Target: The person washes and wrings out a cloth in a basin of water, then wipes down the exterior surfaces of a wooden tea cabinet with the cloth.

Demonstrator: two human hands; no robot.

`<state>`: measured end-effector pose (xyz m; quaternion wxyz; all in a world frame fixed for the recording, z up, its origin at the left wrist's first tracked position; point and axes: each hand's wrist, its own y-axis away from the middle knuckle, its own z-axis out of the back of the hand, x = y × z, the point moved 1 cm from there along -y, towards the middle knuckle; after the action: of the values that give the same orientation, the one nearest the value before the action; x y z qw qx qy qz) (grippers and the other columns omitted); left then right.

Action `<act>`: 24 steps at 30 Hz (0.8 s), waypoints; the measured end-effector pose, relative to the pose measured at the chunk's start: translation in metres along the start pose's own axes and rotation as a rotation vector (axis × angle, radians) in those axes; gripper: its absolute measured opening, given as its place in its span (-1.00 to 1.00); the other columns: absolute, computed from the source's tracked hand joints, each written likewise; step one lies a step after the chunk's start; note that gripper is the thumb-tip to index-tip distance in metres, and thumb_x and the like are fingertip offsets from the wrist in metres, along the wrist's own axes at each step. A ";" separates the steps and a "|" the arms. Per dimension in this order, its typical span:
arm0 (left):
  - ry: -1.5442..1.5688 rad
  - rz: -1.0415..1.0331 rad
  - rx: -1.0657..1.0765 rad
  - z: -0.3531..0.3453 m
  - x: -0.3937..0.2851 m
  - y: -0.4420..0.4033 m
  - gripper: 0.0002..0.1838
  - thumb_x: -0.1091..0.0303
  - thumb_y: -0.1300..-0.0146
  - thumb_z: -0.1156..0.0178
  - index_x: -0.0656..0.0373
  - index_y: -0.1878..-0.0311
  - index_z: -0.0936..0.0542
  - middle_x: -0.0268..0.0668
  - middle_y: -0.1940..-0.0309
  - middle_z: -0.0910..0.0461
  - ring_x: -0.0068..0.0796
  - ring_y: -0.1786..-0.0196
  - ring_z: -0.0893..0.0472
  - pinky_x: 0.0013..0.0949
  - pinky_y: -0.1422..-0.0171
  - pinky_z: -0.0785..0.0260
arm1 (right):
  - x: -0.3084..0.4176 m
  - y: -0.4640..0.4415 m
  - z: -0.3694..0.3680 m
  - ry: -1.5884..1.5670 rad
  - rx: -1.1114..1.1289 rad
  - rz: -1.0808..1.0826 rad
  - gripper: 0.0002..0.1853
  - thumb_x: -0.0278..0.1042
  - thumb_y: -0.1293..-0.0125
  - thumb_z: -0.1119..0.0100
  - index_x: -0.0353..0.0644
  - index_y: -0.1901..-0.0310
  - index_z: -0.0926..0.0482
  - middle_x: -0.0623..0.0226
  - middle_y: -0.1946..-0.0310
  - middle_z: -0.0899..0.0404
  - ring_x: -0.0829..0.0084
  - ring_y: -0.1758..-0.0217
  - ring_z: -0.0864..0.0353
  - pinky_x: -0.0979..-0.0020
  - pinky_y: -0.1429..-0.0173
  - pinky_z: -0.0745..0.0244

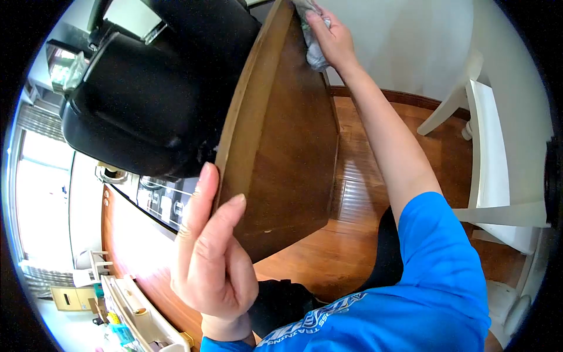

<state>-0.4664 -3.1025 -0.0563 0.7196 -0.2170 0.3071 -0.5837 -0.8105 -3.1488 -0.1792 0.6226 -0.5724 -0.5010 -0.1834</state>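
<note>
My right hand [335, 42] is closed around a greyish-white cloth [316, 53] and presses it against the upper side of a brown wooden cabinet [287, 152]. My left hand [217, 258] is near the cabinet's lighter front edge [243, 135]. Two of its fingers stretch toward that edge while the others curl loosely, and nothing is in it. Whether those fingertips touch the wood is hard to tell. A large, glossy black object [141, 105] stands against the far side of the cabinet's edge, its kind unclear.
The view is tilted. Reddish-brown wooden floor [352, 188] lies below, with a white wall [404, 47] behind the cabinet. A white chair [489, 146] stands at right. At left are a bright window [44, 188] and a long low box of items [141, 311].
</note>
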 end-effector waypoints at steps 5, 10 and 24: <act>-0.044 -0.002 -0.044 -0.003 0.001 0.002 -0.61 0.77 0.11 0.13 0.40 0.18 -0.54 0.19 0.06 -0.47 0.00 -0.02 -0.52 -0.27 -0.11 -0.37 | -0.083 0.040 0.001 0.234 -0.176 0.114 -0.60 -0.05 -0.22 0.02 -0.14 0.03 -0.49 0.10 0.20 -0.55 0.15 0.11 -0.53 0.31 0.02 -0.37; -0.082 0.004 -0.014 -0.003 -0.003 0.003 -0.63 0.77 0.09 0.14 0.42 0.20 -0.53 0.23 0.06 -0.46 0.07 -0.04 -0.49 -0.22 -0.14 -0.35 | -0.171 0.133 0.022 0.362 -0.171 -0.348 -0.61 -0.13 -0.22 0.08 -0.13 -0.02 -0.46 0.07 0.13 -0.53 0.11 0.05 -0.50 0.28 -0.03 -0.35; -0.014 0.079 -0.189 -0.023 -0.008 0.012 -0.67 0.56 -0.19 0.35 0.39 0.17 -0.44 0.27 -0.04 -0.36 0.01 -0.10 -0.42 -0.11 -0.23 -0.23 | -0.256 0.166 0.039 -0.081 -0.358 -0.439 -0.56 -0.10 -0.20 -0.09 -0.23 -0.02 -0.46 0.28 0.28 -0.59 0.48 0.22 -0.52 0.38 0.11 -0.40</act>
<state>-0.4753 -3.0909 -0.0794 0.7205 -0.2758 0.3639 -0.5219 -0.8041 -3.1563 -0.4867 0.4367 -0.5580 -0.5970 -0.3762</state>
